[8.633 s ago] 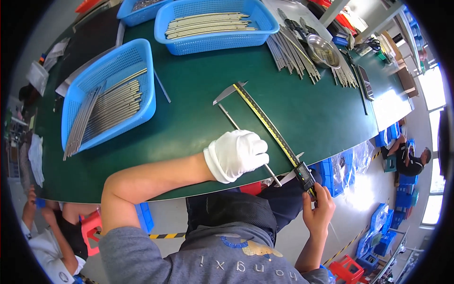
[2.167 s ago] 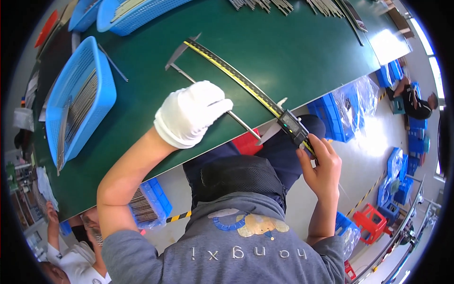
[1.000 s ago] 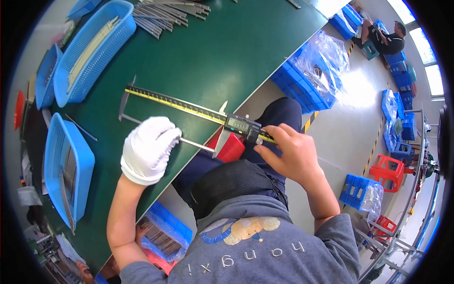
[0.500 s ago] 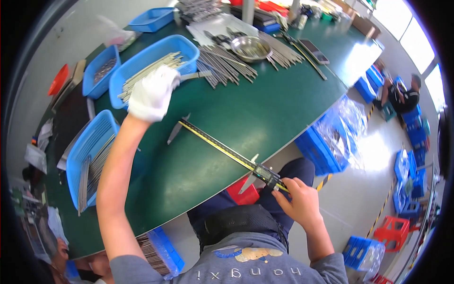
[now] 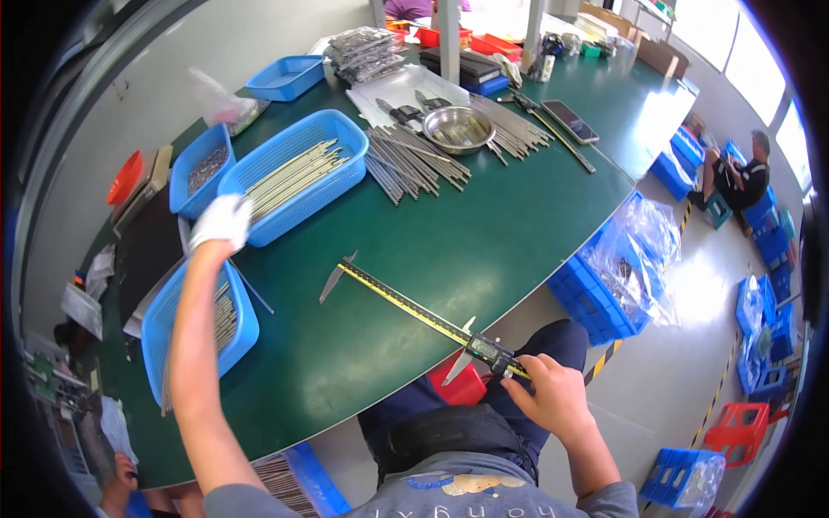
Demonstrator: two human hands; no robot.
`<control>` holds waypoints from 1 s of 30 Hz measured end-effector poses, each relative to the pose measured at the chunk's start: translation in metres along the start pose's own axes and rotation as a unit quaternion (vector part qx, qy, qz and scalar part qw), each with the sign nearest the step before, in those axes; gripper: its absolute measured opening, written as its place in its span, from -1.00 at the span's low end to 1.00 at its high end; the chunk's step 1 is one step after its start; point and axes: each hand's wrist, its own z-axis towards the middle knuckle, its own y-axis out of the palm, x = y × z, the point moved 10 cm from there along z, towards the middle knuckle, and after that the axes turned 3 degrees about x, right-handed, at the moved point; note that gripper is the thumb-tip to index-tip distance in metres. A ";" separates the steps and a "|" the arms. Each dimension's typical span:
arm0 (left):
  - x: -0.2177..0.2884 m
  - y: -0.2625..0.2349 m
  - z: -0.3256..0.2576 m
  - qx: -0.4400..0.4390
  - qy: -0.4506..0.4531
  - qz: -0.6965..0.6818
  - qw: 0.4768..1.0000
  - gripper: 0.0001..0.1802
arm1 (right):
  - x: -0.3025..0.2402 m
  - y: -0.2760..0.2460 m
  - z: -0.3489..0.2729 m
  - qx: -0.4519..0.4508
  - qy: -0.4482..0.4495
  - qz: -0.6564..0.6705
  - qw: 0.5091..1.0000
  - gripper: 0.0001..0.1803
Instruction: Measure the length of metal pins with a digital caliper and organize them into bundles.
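My right hand (image 5: 553, 393) grips the slider end of a long digital caliper (image 5: 406, 306), thumb beside its display. The caliper's jaws are far apart, with nothing seen between them; its far jaw lies over the green table. My left hand (image 5: 223, 223), in a white glove, is blurred beside the near-left corner of a blue basket (image 5: 302, 207) of pale metal rods (image 5: 294, 181). Its fingers are smeared. Below it, my forearm crosses a second blue basket (image 5: 246, 332) holding rods. A thin rod (image 5: 256, 293) slants beside that basket; whether my hand touches it is unclear.
Loose grey rods (image 5: 414, 164), a steel bowl (image 5: 458, 129) and a phone (image 5: 570, 121) lie farther back on the table (image 5: 509, 224). A blue tub (image 5: 203, 168) of small parts stands left. Blue crates (image 5: 596, 293) stand at right; a co-worker (image 5: 747, 177) sits beyond.
My left hand has moved left and nearer, away from the basket of pale rods. A blurred strip that stuck out beside it no longer shows there. My right hand keeps its grip on the caliper.
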 end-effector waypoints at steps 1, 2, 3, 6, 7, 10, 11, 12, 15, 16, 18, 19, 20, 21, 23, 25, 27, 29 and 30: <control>-0.024 -0.016 -0.013 0.033 -0.025 0.064 0.997 -0.58 | 0.000 -0.001 0.000 -0.003 0.001 -0.007 1.000 -0.64; -0.072 -0.024 -0.030 0.024 -0.085 0.119 0.989 -0.61 | 0.001 0.000 -0.001 -0.001 0.006 0.004 1.000 -0.64; -0.109 -0.028 -0.058 -0.032 -0.199 0.166 0.965 -0.61 | 0.000 0.003 0.000 -0.003 0.000 0.005 1.000 -0.63; -0.200 -0.007 -0.135 -0.192 -0.247 0.291 0.904 -0.48 | 0.000 0.005 0.002 0.004 -0.017 0.011 1.000 -0.63; -0.192 0.005 -0.159 -0.249 -0.258 0.287 0.888 -0.53 | -0.002 0.005 0.002 0.007 -0.027 -0.001 1.000 -0.64; -0.183 -0.001 -0.180 -0.131 -0.200 0.334 0.912 -0.61 | -0.002 0.003 0.003 -0.002 -0.025 0.001 1.000 -0.65; -0.180 -0.004 -0.179 -0.112 -0.217 0.315 0.917 -0.67 | -0.001 0.003 0.003 -0.003 -0.019 0.001 1.000 -0.65; -0.180 -0.006 -0.178 -0.092 -0.234 0.295 0.922 -0.72 | -0.003 0.004 0.003 -0.004 -0.025 0.001 1.000 -0.66; -0.195 -0.004 -0.171 -0.057 -0.235 0.269 0.932 -0.76 | -0.003 0.003 0.004 -0.004 -0.027 0.003 1.000 -0.67; -0.207 -0.007 -0.170 -0.047 -0.268 0.250 0.929 -0.75 | -0.004 0.003 0.004 -0.007 -0.029 0.003 1.000 -0.67; -0.216 -0.010 -0.168 -0.050 -0.254 0.247 0.934 -0.75 | -0.004 0.003 0.004 -0.008 -0.026 0.004 1.000 -0.67; -0.215 -0.011 -0.168 -0.053 -0.248 0.242 0.937 -0.74 | -0.003 0.004 0.004 -0.011 -0.028 0.003 1.000 -0.67; -0.208 -0.008 -0.164 -0.080 -0.217 0.245 0.941 -0.74 | -0.003 0.005 0.004 -0.014 -0.029 0.002 0.999 -0.67; -0.203 -0.008 -0.164 -0.080 -0.214 0.246 0.942 -0.74 | -0.003 0.004 0.003 -0.013 -0.027 0.002 1.000 -0.67; -0.176 -0.006 -0.165 -0.099 -0.221 0.225 0.944 -0.72 | -0.001 0.006 0.002 -0.028 -0.011 0.011 0.999 -0.66; -0.179 0.001 -0.160 -0.098 -0.193 0.239 0.947 -0.69 | -0.001 0.007 0.003 -0.032 -0.007 0.009 0.999 -0.66; -0.173 -0.002 -0.158 -0.083 -0.210 0.258 0.939 -0.71 | 0.000 0.007 0.003 -0.037 -0.003 0.007 0.999 -0.66; -0.146 -0.002 -0.162 -0.069 -0.189 0.249 0.947 -0.72 | 0.000 0.008 0.003 -0.032 -0.001 0.010 0.999 -0.66; -0.136 -0.003 -0.161 -0.056 -0.168 0.239 0.955 -0.74 | 0.001 0.009 0.004 -0.032 0.001 0.010 0.999 -0.66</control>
